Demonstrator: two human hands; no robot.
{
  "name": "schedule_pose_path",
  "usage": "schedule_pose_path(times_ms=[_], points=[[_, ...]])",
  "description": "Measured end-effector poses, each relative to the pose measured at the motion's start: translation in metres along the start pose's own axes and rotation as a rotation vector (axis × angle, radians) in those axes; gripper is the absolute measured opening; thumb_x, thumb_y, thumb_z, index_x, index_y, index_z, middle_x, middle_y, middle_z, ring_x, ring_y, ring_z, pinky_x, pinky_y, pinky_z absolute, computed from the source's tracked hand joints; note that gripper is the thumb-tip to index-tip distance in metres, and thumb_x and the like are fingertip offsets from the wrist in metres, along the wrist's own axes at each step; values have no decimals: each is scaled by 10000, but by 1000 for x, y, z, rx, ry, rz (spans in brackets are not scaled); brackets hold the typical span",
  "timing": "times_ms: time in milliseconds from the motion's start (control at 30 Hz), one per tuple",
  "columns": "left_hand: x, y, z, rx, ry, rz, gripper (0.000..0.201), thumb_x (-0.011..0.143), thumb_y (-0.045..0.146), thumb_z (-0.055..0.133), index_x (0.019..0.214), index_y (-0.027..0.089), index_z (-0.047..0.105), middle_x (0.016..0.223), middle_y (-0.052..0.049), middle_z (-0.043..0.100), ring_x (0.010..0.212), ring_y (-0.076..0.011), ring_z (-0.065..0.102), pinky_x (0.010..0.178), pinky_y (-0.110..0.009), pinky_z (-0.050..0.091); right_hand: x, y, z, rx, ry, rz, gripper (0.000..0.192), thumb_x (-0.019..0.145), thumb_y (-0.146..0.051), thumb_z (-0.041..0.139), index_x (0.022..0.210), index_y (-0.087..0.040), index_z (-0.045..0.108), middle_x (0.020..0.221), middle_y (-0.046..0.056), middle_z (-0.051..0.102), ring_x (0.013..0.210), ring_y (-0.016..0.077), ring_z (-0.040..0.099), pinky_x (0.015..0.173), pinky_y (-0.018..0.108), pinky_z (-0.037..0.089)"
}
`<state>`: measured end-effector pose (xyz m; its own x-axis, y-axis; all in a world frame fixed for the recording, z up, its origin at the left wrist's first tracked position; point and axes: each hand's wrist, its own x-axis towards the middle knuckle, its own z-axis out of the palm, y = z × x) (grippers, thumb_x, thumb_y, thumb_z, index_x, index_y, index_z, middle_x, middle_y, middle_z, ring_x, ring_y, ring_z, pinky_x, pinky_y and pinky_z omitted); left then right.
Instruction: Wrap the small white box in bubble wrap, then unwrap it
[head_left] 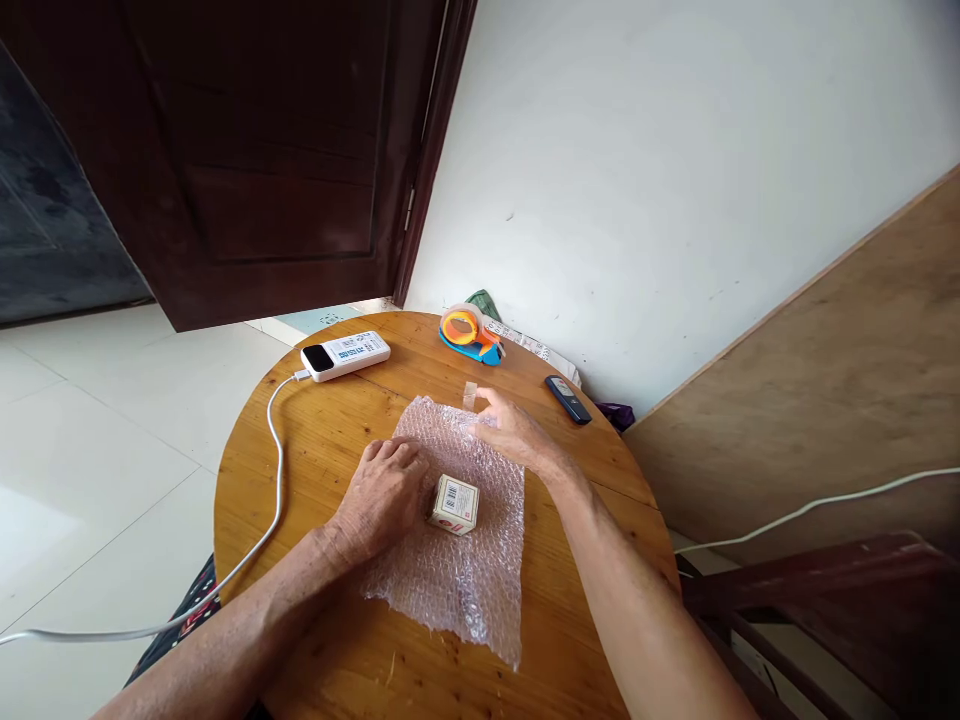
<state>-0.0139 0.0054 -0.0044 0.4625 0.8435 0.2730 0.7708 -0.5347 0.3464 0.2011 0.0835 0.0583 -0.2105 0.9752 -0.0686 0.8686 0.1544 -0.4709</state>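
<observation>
With your left hand [386, 490] resting flat, fingers together, beside the small box [454, 503] on the bubble wrap [457, 520], and your right hand [510, 425] pinching its far edge, a hasty fold could tip the box.

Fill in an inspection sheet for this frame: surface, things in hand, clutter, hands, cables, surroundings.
Surface: round wooden table, a seam across the top.
Things in hand: bubble wrap sheet lying flat; small printed box standing on it.
Clutter: white power bank, orange and blue tape dispenser, dark remote, all at the far edge.
Hands: left hand rests on the wrap, touching the box; right hand at the wrap's far edge, fingers beside a small clear tape piece.
Cables: white cable from the power bank trails off the table; another white cable on the right.
Surroundings: dark wooden door, white wall, tiled floor, leaning wooden board.
</observation>
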Motion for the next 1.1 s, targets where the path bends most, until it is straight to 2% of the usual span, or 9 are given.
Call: schedule_pose_path(times_ms=[167,267,367,500,667,833,933,1000,1100], points=[[0,0,0,17,3,-1,250,937,168,449,1039,202,674,1248,-90,650,1211,-279,535,998,-454,420,-4,5,-1,-281,217,119,568,812,-103,552,1376,-143,500,1108,109,723,1016,251,647,877,346,449],[-1,0,1,23,2,3,255,932,164,450,1044,203,676,1258,-92,646,1207,-279,537,999,-456,419,-32,-2,-4,-371,357,33,440,822,-131,572,1261,-141,606,1208,156,672,1153,317,585,988,449,416],[0,0,0,27,1,3,260,921,161,460,1063,202,675,1268,-98,641,1212,-286,530,999,-467,417,-73,-19,-1,-80,254,-171,442,854,-257,595,1293,-208,586,1268,107,646,1121,265,619,975,414,478],[-1,3,-5,16,-19,-10,261,965,231,436,1072,203,672,1249,-102,648,1213,-284,528,1004,-466,412,-110,-37,23,53,75,-292,731,759,-260,687,1444,-202,437,1443,118,533,1310,282,511,1091,459,425],[-3,5,-7,16,-14,8,292,973,252,432,1185,203,627,1294,-102,622,1268,-286,492,1041,-465,385,-130,-27,37,185,234,-178,456,829,-210,593,1285,-209,575,1252,87,680,1129,227,647,986,382,517],[-7,6,-6,-17,9,52,353,897,441,569,1156,207,619,1290,-123,601,1279,-328,460,1064,-511,360,-166,31,13,95,481,75,419,848,-338,576,1253,-235,589,1200,85,702,1079,255,669,950,413,539],[-9,5,-4,-27,18,68,484,830,548,618,1173,207,603,1303,-135,582,1290,-356,440,1076,-544,339,-182,62,4,-54,405,134,469,813,-278,554,1280,-242,574,1280,91,660,1172,278,626,1009,473,499],[-9,4,-3,-13,9,76,554,788,564,654,1202,200,591,1328,-146,562,1300,-369,430,1088,-550,325,-188,62,-1,-122,437,136,487,817,-303,573,1300,-240,567,1372,111,591,1262,304,563,1057,518,456],[-10,3,-2,16,-7,85,620,764,584,666,1236,192,576,1360,-158,542,1314,-378,420,1097,-549,312,-189,25,-6,-121,596,42,408,891,-356,551,1284,-253,588,1385,112,570,1289,302,534,1086,524,435]])
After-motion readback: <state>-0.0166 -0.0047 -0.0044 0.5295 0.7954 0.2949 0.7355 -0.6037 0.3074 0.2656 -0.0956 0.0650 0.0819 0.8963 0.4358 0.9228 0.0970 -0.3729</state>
